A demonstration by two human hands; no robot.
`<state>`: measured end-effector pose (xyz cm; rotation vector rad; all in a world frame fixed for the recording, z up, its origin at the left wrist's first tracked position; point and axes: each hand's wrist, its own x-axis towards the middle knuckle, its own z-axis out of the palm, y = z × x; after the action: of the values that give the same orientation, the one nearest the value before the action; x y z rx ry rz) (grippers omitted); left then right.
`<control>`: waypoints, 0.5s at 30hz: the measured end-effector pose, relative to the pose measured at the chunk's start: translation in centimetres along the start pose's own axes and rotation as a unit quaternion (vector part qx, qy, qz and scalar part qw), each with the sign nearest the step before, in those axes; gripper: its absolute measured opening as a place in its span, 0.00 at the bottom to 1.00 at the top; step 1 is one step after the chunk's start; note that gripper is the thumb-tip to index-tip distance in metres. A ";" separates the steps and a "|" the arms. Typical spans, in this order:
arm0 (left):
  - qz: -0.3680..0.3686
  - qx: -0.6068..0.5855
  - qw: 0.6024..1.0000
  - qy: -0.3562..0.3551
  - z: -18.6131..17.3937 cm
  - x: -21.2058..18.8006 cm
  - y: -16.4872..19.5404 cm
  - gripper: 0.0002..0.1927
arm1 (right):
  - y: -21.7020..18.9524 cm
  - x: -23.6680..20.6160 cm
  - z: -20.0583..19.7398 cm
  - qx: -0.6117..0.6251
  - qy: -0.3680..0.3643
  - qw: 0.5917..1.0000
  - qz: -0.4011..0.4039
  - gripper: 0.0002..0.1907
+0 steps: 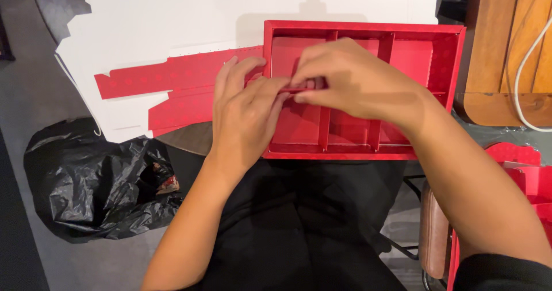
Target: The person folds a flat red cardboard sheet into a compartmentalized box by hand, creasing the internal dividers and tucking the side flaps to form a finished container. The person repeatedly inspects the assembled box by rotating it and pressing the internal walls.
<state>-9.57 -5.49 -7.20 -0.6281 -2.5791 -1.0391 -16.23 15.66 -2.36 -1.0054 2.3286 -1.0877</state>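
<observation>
Already my red box (445,55) has its long dividers standing, so most of the grid looks built. My left hand (244,116) and right hand (351,81) meet over its left compartment, fingertips pinched shut on a small red divider strip (299,88) that isn't seated yet. Flat red-and-white card sheets (172,84) lie just beyond my left hand; a black plastic bag (98,182) sits below it.
</observation>
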 end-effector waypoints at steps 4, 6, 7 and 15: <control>0.041 0.055 0.997 -0.040 -0.7 0.7 0.0 0.07 | -0.5 -3.9 -1.3 -0.110 0.106 0.988 -0.033 0.14; 0.057 0.090 0.993 -0.058 -0.9 1.2 0.2 0.08 | -0.3 -5.4 -1.1 -0.133 0.102 0.986 0.004 0.12; 0.066 0.106 0.990 -0.068 -0.8 1.5 0.4 0.08 | -0.1 -5.9 -0.8 -0.145 0.100 0.984 0.024 0.12; 0.137 0.140 0.976 -0.092 1.7 2.5 1.3 0.01 | 1.2 -6.9 1.0 -0.132 0.143 0.981 0.021 0.10</control>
<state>-11.30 -2.74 -6.57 -1.0073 -2.6253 -0.5389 -11.54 20.80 -3.59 -0.9335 2.7715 -0.9801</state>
